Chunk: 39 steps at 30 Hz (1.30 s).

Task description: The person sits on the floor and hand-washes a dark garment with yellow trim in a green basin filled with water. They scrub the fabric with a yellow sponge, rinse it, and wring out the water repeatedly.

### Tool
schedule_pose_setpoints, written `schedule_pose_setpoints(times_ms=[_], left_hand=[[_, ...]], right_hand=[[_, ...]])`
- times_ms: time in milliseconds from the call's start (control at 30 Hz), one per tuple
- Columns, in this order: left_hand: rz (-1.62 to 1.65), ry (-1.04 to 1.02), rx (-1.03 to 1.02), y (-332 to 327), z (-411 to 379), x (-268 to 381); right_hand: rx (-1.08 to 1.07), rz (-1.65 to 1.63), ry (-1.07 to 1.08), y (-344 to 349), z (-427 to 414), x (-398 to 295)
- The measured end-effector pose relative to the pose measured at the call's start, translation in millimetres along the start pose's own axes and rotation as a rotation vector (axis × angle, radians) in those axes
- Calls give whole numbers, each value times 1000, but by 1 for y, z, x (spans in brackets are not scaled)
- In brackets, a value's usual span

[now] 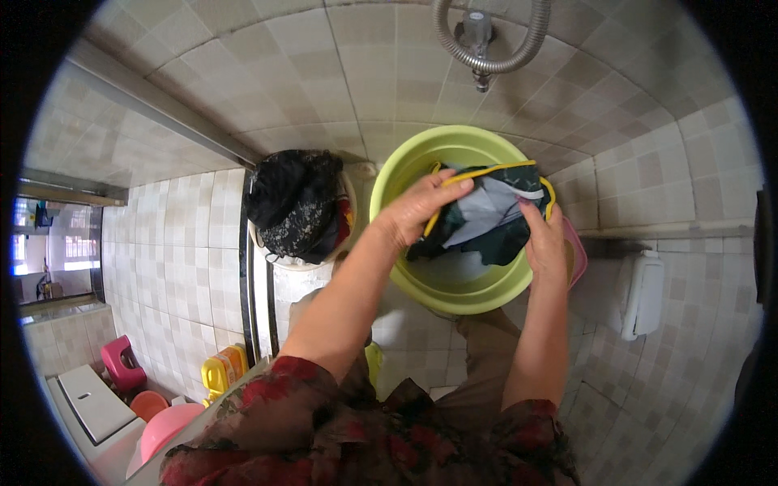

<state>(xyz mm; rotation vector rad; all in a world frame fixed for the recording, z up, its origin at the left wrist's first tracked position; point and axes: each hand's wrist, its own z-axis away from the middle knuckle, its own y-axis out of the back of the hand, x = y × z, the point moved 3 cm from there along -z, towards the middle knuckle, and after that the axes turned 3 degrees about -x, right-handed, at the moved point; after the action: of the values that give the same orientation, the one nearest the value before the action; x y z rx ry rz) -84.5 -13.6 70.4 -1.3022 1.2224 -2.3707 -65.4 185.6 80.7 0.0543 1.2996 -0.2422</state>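
Observation:
A dark green garment with yellow trim and a pale grey inside [492, 209] is stretched between my two hands, over a large lime-green plastic basin [450, 301]. My left hand [422, 206] grips its left part by the yellow edging, thumb on top. My right hand [543, 234] holds the right side, near a white strip and a yellow edge. The lower part of the cloth hangs down into the basin, where cloudy water [459, 267] shows. Part of my left fingers is hidden by the cloth.
Left of the basin stands a pale bucket [292, 265] heaped with dark clothes [298, 200]. A metal shower hose [538, 36] and a valve hang on the tiled wall above. A pink basin [577, 252] sits behind at right. A yellow jug [222, 370] stands lower left, beyond the door track.

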Motion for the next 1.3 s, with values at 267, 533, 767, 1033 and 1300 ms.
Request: schedule_pose_setpoints(times_ms=[267,533,767,1033,1300], left_hand=[[-538,-123,417,15,-26,-93],[912,-162,359,42,-37,-162],[371,387,605,-21,-25,-128],[577,-24,609,84,-60,-179],[264,79,696,30,-36,-100]], right_hand=[[339,-223,98,17,5,31],[14,890,264,-66,87,59],[256,1190,59,-29,-18,64],[-26,1275,379,-111,62,85],[336,891,209,-16,-50,96]])
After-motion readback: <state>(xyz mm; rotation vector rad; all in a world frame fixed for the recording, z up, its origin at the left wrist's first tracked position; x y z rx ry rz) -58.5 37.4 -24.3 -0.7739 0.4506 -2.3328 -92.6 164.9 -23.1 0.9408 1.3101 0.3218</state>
